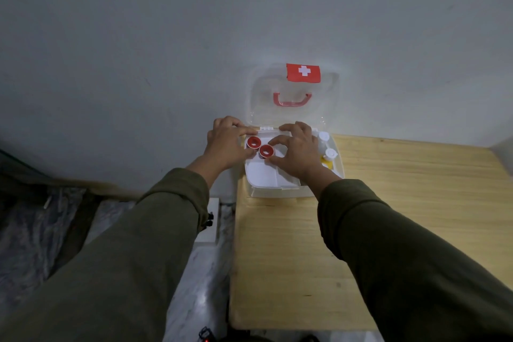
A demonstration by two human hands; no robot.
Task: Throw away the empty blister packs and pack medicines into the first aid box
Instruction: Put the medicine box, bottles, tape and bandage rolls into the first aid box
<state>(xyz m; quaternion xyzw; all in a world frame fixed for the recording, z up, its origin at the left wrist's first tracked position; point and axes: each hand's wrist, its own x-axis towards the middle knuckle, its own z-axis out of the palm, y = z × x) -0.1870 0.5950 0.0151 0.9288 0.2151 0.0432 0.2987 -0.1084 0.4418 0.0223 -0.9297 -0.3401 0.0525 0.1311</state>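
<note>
Olive sleeves reached from the bottom edge toward twelve o'clock, where the right hand pinched a red-capped tape roll between thumb and fingers, and the left hand gripped a second red-capped roll just at ten o'clock of the first. Both rolls sat over the white tray of the open first aid box on the wooden table. White bottles stood in the box at three o'clock of the right hand, and the clear lid leaned against the wall.

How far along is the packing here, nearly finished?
It looks well along. The first aid box stands open, with bottles already inside on its right. The left hand and right hand are setting two red tape rolls into the tray. The wooden table shows no blister packs; the lid remains open.
</note>
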